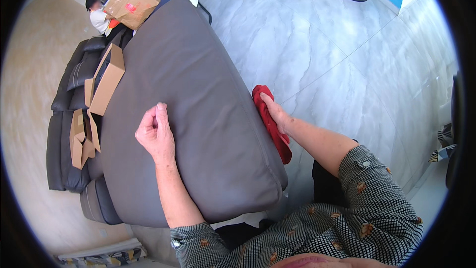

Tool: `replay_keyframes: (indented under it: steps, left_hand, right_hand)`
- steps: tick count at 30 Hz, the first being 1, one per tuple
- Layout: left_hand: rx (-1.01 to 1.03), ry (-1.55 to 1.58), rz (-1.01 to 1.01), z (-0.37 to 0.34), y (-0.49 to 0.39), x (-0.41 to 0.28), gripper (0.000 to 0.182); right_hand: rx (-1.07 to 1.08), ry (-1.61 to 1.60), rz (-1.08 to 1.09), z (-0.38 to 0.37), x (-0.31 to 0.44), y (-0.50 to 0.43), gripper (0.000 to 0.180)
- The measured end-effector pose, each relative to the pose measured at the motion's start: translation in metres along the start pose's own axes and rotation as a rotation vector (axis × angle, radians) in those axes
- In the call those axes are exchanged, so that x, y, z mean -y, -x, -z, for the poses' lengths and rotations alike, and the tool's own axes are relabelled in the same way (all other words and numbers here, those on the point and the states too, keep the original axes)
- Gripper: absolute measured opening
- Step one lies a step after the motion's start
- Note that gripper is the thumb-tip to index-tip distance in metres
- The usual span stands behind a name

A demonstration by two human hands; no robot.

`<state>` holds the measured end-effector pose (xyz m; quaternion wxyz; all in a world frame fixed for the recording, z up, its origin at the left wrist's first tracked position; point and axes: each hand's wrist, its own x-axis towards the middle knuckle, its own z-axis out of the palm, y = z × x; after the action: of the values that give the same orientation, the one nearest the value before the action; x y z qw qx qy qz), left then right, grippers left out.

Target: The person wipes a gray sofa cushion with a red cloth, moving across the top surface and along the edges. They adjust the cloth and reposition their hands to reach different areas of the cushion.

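Note:
A dark grey leather sofa seat [186,100] with rounded edges stretches out in front of me. Its surface has soft creases. My right hand [277,113] grips a folded red cloth [273,132] and holds it against the sofa's right side, with the thumb lying on top. Over the near half of the seat is my left hand [156,134], its fingers curled in and the thumb against them. No object shows in it; whether it touches the leather I cannot tell.
Open cardboard boxes [108,83] stand along the seat's left edge, before the sofa's backrest cushions [61,149]. At the far end, a person [98,18] in a cap is beside a large taped carton [132,3]. Grey marble-look tile floor [316,44] lies to the right.

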<state>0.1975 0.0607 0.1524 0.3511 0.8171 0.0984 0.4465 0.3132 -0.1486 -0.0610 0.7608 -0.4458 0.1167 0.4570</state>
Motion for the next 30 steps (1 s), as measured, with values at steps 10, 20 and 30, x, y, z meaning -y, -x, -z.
replay_keyframes:
  steps: [10,20,30]
  left_hand:
    - [-0.001,-0.023,0.017,0.001,-0.002,0.003,0.02]
    - [0.009,0.021,0.043,0.0,-0.002,0.009,0.019]
    - [0.019,0.018,0.035,-0.001,-0.002,0.012,0.017]
  right_hand:
    - [0.038,-0.042,-0.085,0.005,-0.007,0.003,0.091]
    - [-0.004,-0.016,-0.255,0.012,-0.024,0.026,0.076]
    - [-0.079,0.065,-0.365,0.02,-0.067,0.081,0.07]
